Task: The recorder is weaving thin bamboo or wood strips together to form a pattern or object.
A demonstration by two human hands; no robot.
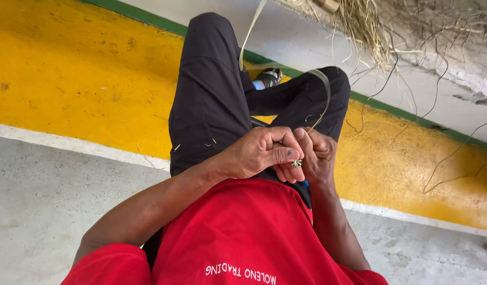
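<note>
My left hand [256, 153] and my right hand [320, 155] meet over my lap, fingertips pressed together. Between them they pinch a thin pale strip of fibre [325, 92]. The strip loops up over my knee and runs off the top of the view. A tiny woven knot [296, 163] of the same material shows at the fingertips. A small blue object [304, 183] peeks out under my right hand; what it is I cannot tell.
I sit in black trousers [211, 95] and a red shirt [243, 237]; a shoe [268, 78] shows between my legs. Beneath lies a yellow painted band [69, 68] with green and white edging on concrete. Dry straw and twigs [364, 24] are heaped at the top right.
</note>
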